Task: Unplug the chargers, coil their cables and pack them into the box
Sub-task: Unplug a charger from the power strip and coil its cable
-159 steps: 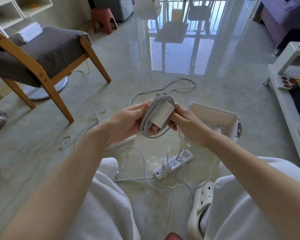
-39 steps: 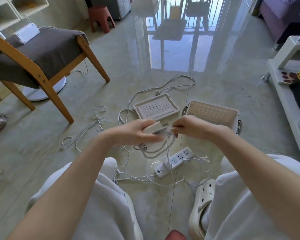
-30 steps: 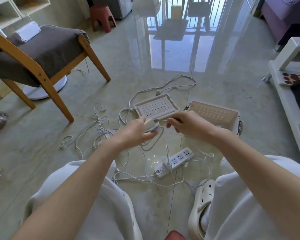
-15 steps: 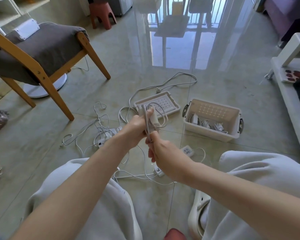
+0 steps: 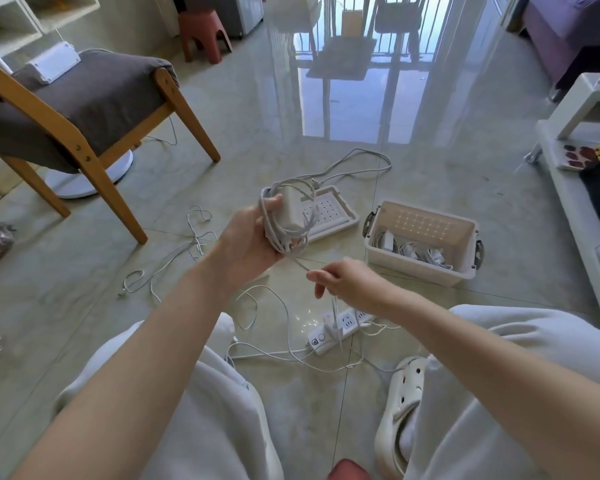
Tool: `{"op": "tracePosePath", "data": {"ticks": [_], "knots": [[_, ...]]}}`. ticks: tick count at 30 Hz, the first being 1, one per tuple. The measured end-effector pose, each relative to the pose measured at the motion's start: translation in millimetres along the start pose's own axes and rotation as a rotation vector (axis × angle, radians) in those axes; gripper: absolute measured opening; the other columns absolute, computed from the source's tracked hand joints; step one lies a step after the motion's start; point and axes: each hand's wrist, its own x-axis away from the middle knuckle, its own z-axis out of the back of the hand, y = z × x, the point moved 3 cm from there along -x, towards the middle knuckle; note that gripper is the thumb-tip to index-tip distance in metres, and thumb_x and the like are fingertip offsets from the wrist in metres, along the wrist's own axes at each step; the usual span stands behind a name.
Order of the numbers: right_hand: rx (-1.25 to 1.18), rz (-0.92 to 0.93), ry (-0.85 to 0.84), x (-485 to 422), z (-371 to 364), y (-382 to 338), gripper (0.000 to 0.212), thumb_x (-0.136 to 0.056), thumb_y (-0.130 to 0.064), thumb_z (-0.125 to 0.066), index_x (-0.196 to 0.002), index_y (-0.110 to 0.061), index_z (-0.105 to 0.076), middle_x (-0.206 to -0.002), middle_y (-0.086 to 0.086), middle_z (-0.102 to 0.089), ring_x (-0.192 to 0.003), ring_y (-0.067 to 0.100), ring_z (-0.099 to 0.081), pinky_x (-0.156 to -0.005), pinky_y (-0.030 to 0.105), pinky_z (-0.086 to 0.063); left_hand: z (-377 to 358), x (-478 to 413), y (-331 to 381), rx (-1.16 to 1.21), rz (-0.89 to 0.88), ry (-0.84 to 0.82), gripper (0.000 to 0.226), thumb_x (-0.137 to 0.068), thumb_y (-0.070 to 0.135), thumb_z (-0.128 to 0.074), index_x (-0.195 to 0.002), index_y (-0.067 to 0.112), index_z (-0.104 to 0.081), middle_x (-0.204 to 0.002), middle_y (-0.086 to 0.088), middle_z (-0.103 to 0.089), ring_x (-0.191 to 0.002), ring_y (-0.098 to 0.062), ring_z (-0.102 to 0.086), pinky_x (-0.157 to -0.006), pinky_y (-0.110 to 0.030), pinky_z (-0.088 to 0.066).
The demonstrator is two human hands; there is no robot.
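**CHARGER WITH PART-COILED CABLE, HELD IN BOTH HANDS**

Item 1. Gripped in the left hand (image 5: 253, 240), palm up: one white charger (image 5: 293, 209), stood on end against the curled fingers, thumb laid over its near-left edge. Wrapped round charger and fingers together in several loose loops: its pale cable (image 5: 280, 233).

Item 2. Led off the underside of that grip, down and to the right, in a short taut run. Pinched at the far end between thumb and forefinger of the right hand (image 5: 350, 282), remaining fingers loosely curled. Dropped slack below the pinch; plugged in or not, could not tell.

Item 3. Recorded directly beneath the right hand, on the floor (image 5: 257, 116): white power strip (image 5: 340, 327), thin leads strewn round it.

Item 4. Recorded beyond the right hand and a little to its right: open white box (image 5: 420, 273), set on the floor, well apart from both grips. Found inside, along its near wall: several packed chargers (image 5: 409, 251) with bundled leads.

Item 5. Recorded just beyond the left-hand grip, partly hidden behind the held charger: perforated lid (image 5: 340, 216), laid flat just beside the box.

Item 6. Recorded left of the left hand, on the floor: loose cables (image 5: 174, 261), tangled. Further left and beyond: wooden chair (image 5: 84, 109) with grey cushion.

Item 7. Recorded under the right forearm: pale clog (image 5: 402, 403)
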Motion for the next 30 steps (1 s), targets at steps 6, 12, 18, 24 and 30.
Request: {"op": "tracePosePath", "data": {"ticks": [6,12,18,24,30], "knots": [[0.266,0.055,0.154,-6.5,33.2,9.2,0.029,-0.089,-0.037,-0.056,-0.081,-0.012,-0.068,-0.076,0.002,-0.065,-0.067,0.020,-0.057,-0.062,0.029,-0.045,-4.1,14.3,-3.6,-0.940,-0.002,-0.306,0.029,-0.090,0.013,-0.059,-0.119,0.017,-0.058,-0.102,-0.004,-0.063,-0.082,-0.010,-0.060,-0.068,-0.017,-0.049],[0.467,0.084,0.274,-5.3,47.1,10.2,0.038,-0.088,-0.046,-0.055,-0.083,-0.009,-0.062,-0.081,0.001,-0.059,-0.077,0.020,-0.053,-0.065,0.030,-0.041,11.4,5.4,-16.6,-1.731,-0.020,-0.005,0.039,-0.078,0.029,-0.073,-0.112,0.022,-0.058,-0.095,0.003,-0.060,-0.079,-0.013,-0.052,-0.057,-0.018,-0.039],[0.461,0.182,0.397,0.2,43.1,-5.3,0.032,-0.096,-0.037,-0.044,-0.093,-0.013,-0.065,-0.088,0.001,-0.065,-0.078,0.018,-0.057,-0.065,0.028,-0.043,16.4,-1.8,-8.8,-1.594,-0.181,0.236,0.036,-0.075,0.026,-0.076,-0.104,0.014,-0.058,-0.093,-0.001,-0.060,-0.081,-0.016,-0.054,-0.061,-0.021,-0.034],[0.330,0.228,0.376,9.3,35.7,-20.3,0.030,-0.096,-0.035,-0.044,-0.103,-0.013,-0.064,-0.091,0.002,-0.068,-0.082,0.018,-0.061,-0.076,0.032,-0.050,20.5,-7.6,-5.5,-1.540,-0.302,0.477,0.033,-0.075,0.032,-0.072,-0.098,0.015,-0.055,-0.098,-0.006,-0.064,-0.088,-0.025,-0.059,-0.071,-0.031,-0.047],[0.225,0.366,0.223,30.1,-0.4,-39.9,0.032,-0.101,-0.028,-0.034,-0.118,-0.009,-0.053,-0.088,0.009,-0.066,-0.076,0.026,-0.062,-0.073,0.040,-0.050,23.5,-15.7,-4.0,-1.426,-0.309,0.657,0.051,-0.078,0.045,-0.070,-0.108,0.007,-0.052,-0.103,-0.013,-0.062,-0.095,-0.031,-0.060,-0.078,-0.039,-0.050]]}}
